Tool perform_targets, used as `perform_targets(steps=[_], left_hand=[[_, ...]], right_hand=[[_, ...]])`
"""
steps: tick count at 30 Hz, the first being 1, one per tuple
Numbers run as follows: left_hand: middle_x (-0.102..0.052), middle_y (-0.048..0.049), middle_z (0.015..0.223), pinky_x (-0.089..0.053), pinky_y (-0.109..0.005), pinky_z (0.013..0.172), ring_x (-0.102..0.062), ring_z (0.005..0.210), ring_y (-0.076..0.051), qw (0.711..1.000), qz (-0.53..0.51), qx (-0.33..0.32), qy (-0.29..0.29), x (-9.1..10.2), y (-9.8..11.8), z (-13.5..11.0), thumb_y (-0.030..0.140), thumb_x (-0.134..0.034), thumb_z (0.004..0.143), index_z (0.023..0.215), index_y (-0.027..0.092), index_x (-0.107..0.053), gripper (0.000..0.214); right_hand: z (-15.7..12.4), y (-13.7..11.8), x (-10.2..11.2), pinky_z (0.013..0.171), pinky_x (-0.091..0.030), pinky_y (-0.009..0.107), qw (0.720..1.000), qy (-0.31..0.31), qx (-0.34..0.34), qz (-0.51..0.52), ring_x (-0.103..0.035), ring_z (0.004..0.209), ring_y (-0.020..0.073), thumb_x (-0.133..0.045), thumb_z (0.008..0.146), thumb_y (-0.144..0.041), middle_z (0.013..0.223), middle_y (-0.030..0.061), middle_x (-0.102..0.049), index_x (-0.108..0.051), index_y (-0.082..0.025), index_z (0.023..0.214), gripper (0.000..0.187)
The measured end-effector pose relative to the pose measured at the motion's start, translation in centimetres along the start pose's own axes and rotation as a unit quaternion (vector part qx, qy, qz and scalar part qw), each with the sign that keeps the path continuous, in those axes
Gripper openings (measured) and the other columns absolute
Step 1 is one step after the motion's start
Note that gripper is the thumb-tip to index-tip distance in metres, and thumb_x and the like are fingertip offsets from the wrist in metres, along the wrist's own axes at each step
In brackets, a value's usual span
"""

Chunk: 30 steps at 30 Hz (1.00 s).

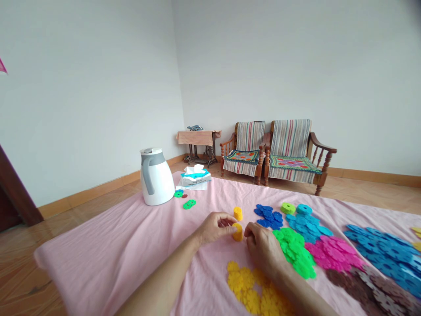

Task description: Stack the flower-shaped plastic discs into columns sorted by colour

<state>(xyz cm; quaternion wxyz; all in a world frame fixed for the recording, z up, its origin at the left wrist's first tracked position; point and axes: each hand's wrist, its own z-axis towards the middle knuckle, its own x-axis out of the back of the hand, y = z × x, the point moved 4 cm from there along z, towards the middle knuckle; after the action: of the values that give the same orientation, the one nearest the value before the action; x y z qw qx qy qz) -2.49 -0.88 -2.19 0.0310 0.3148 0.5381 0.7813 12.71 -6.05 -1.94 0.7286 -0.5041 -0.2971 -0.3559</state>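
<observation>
A short stack of yellow snowflake discs stands on the pink cloth between my hands. My left hand pinches its left side with curled fingers. My right hand is curled at its right side, fingertips touching or nearly touching it. A second yellow stack stands just behind. Loose yellow discs lie in a pile near my forearms.
Piles of dark blue, green, light blue, pink, brown and blue discs spread to the right. A white kettle and tissue pack stand at the far left. Two armchairs line the wall.
</observation>
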Motion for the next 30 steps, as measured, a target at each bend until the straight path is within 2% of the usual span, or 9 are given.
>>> perform_targets(steps=[4, 9, 15, 23, 30], left_hand=[[-0.068, -0.0098, 0.094, -0.046, -0.027, 0.073, -0.062, 0.084, -0.021, 0.997, -0.076, 0.014, -0.022, 0.0, -0.8, 0.2, 0.044, -0.068, 0.072, 0.1, 0.011, -0.067, 0.043], [-0.069, -0.0107, 0.094, -0.047, -0.03, 0.077, -0.063, 0.087, -0.022, 0.995, -0.102, 0.019, -0.014, -0.1, -1.5, 0.2, 0.041, -0.069, 0.072, 0.098, 0.01, -0.068, 0.04], [-0.069, -0.0097, 0.093, -0.047, -0.029, 0.077, -0.063, 0.085, -0.021, 0.994, -0.108, 0.029, -0.01, -0.1, -1.5, 0.2, 0.041, -0.07, 0.071, 0.097, 0.011, -0.068, 0.04], [-0.067, -0.0064, 0.083, -0.043, -0.024, 0.067, -0.058, 0.072, -0.014, 0.997, -0.074, 0.022, -0.016, 0.0, -0.8, 0.2, 0.036, -0.076, 0.064, 0.1, 0.012, -0.067, 0.044], [-0.066, -0.0069, 0.084, -0.043, -0.024, 0.066, -0.057, 0.072, -0.014, 0.998, -0.068, 0.013, -0.01, 0.0, -0.6, 0.1, 0.038, -0.073, 0.068, 0.099, 0.012, -0.068, 0.041]], right_hand=[[-0.1, 0.2, -0.3, 0.06, -0.03, 0.021, 1.0, -0.001, 0.0, 0.002, -0.053, 0.065, 0.0109, -0.039, 0.07, -0.005, 0.069, 0.0014, -0.059, -0.052, -0.019, 0.066, 0.02], [-0.3, 0.2, -0.5, 0.061, -0.031, 0.022, 1.0, 0.005, 0.004, 0.003, -0.053, 0.066, 0.0114, -0.037, 0.072, -0.005, 0.071, 0.0018, -0.059, -0.052, -0.019, 0.068, 0.02], [-0.3, 0.3, -0.4, 0.061, -0.031, 0.021, 1.0, 0.007, 0.007, 0.004, -0.053, 0.065, 0.0112, -0.038, 0.071, -0.005, 0.07, 0.0015, -0.059, -0.052, -0.019, 0.068, 0.02], [-0.4, 0.3, -0.5, 0.061, -0.03, 0.021, 1.0, 0.009, 0.013, 0.004, -0.052, 0.065, 0.011, -0.038, 0.071, -0.005, 0.07, 0.001, -0.058, -0.052, -0.019, 0.068, 0.02], [-0.3, 0.3, -0.5, 0.061, -0.031, 0.022, 1.0, 0.008, 0.016, 0.004, -0.052, 0.064, 0.011, -0.038, 0.071, -0.005, 0.069, 0.0013, -0.058, -0.052, -0.019, 0.068, 0.02]])
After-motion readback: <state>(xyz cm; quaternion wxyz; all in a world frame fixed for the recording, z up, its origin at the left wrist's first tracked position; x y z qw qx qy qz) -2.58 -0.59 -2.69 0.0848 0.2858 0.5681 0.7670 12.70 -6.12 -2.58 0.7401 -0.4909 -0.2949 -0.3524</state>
